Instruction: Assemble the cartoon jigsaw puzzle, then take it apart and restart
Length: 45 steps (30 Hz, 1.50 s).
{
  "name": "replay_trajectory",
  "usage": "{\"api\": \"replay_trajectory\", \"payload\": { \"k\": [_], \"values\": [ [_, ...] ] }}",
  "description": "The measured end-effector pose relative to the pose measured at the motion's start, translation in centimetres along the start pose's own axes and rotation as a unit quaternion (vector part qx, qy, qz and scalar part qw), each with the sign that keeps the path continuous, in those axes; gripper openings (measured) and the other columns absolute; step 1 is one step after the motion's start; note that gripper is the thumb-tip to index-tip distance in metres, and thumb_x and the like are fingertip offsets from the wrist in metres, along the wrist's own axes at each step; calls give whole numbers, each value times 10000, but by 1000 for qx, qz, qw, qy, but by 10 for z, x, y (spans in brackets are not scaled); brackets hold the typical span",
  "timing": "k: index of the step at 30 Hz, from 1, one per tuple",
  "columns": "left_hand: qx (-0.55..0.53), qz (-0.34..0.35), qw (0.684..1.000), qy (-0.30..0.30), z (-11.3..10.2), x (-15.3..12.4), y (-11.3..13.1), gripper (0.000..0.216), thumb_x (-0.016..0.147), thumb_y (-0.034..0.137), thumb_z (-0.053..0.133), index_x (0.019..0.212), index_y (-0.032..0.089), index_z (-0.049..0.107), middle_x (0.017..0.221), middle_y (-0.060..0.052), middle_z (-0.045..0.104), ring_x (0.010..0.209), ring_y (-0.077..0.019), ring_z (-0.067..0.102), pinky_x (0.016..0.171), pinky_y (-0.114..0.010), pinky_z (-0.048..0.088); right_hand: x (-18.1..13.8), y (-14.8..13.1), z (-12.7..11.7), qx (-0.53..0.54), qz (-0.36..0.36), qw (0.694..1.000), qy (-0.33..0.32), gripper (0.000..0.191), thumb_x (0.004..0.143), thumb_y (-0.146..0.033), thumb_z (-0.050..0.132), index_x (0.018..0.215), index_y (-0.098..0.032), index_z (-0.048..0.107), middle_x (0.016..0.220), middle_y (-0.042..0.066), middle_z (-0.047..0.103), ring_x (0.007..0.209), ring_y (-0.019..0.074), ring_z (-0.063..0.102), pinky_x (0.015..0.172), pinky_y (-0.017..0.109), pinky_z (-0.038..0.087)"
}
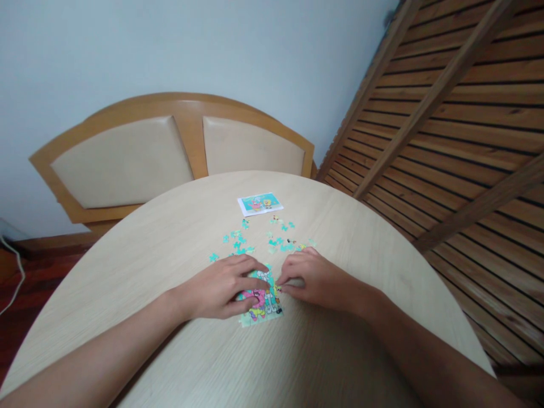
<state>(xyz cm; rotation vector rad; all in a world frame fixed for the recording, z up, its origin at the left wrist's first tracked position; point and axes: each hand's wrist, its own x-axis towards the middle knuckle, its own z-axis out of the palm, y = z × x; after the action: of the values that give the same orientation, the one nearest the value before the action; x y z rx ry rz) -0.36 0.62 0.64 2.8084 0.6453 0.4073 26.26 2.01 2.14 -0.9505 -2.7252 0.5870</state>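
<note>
A partly joined jigsaw puzzle (267, 309) with pink, white and teal cartoon figures lies flat on the table. Across its left side rests my left hand (232, 285), fingers spread over the joined pieces. My right hand (308, 277) is at the puzzle's right edge, thumb and forefinger pinched on a small yellowish puzzle piece (279, 288) that touches or nearly touches that edge. My fingers hide part of the puzzle. Beyond both hands, several loose teal puzzle pieces (239, 241) are scattered, with more loose pieces (278, 242) to the right.
A picture card (260, 204) with the same cartoon figures lies past the loose pieces. The round wooden table (178, 226) fills the foreground. Behind it stands a padded wooden headboard (182, 141); a slatted wooden panel (446, 124) leans at the right. A white cable (17, 272) hangs far left.
</note>
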Motion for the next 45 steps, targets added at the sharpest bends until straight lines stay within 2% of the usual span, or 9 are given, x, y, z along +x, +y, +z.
{"api": "replay_trajectory", "payload": {
  "k": [8, 13, 16, 18, 24, 31, 35, 40, 45],
  "values": [
    [-4, 9, 1000, 12, 0, -1, 0, 289, 990, 337, 559, 1251, 259, 654, 1273, -106, 621, 1158, -281, 601, 1008, -447, 507, 0, 3, -7, -17, -23, 1000, 8, 148, 906, -202, 650, 928, -254, 787, 957, 21, 762, 926, 196, 673, 859, 347, 429],
    [-4, 3, 1000, 11, 1, -1, -1, 301, 994, 332, 553, 1270, 258, 650, 1300, -115, 611, 1179, -284, 595, 1025, -456, 506, -7, 39, -19, -61, 132, 976, 162, 179, 926, -212, 590, 924, -211, 769, 984, 63, 755, 944, 231, 676, 856, 364, 471],
    [-3, 1, 1000, 7, 1, -1, -1, 307, 994, 329, 552, 1275, 252, 649, 1299, -118, 611, 1184, -285, 593, 1026, -454, 507, -11, 61, -19, -56, 212, 953, 207, 157, 904, -234, 621, 913, -185, 770, 994, 88, 742, 937, 246, 674, 850, 369, 495],
    [1, -2, 1000, 3, 1, -1, -1, 315, 998, 329, 547, 1287, 251, 643, 1307, -120, 607, 1192, -286, 589, 1028, -456, 507, -11, 66, -17, -51, 225, 950, 209, 168, 894, -295, 663, 952, -188, 778, 1027, 94, 732, 964, 258, 668, 879, 388, 497],
    [2, -1, 1000, 3, 1, -1, 0, 313, 1008, 325, 533, 1292, 243, 639, 1317, -122, 608, 1202, -287, 589, 1033, -465, 508, -8, 62, -7, -69, 214, 960, 167, 202, 891, -355, 699, 1033, -242, 788, 1099, 94, 698, 1049, 287, 628, 949, 452, 464],
    [0, -6, 1000, 3, 2, 0, 0, 319, 1010, 294, 529, 1310, 243, 626, 1344, -120, 594, 1229, -291, 573, 1045, -471, 500, -7, 65, -6, -68, 206, 963, 158, 131, 903, -289, 684, 975, -217, 766, 1096, 89, 713, 1072, 277, 625, 949, 435, 440],
    [6, -4, 1000, 1, 4, -1, -1, 320, 1022, 302, 511, 1319, 245, 616, 1356, -118, 585, 1233, -285, 567, 1049, -469, 498, -6, 55, -12, -100, 207, 958, 173, 190, 969, -295, 594, 943, -230, 772, 1035, 76, 748, 1033, 279, 650, 896, 424, 439],
    [10, -5, 1000, -1, 4, -2, -2, 321, 1015, 294, 520, 1320, 250, 611, 1367, -115, 580, 1244, -289, 561, 1046, -472, 501, -3, 32, -18, 14, 143, 977, 157, 236, 999, -292, 535, 974, -210, 755, 880, 36, 782, 798, 193, 706, 744, 311, 490],
    [10, -9, 1000, 0, 3, -1, 0, 310, 1010, 290, 528, 1302, 242, 622, 1353, -112, 585, 1232, -289, 568, 1044, -470, 499, -2, 23, -10, 86, 71, 985, 129, 181, 940, -304, 626, 990, -219, 778, 979, 33, 800, 889, 184, 733, 815, 287, 526]
  ]
}}
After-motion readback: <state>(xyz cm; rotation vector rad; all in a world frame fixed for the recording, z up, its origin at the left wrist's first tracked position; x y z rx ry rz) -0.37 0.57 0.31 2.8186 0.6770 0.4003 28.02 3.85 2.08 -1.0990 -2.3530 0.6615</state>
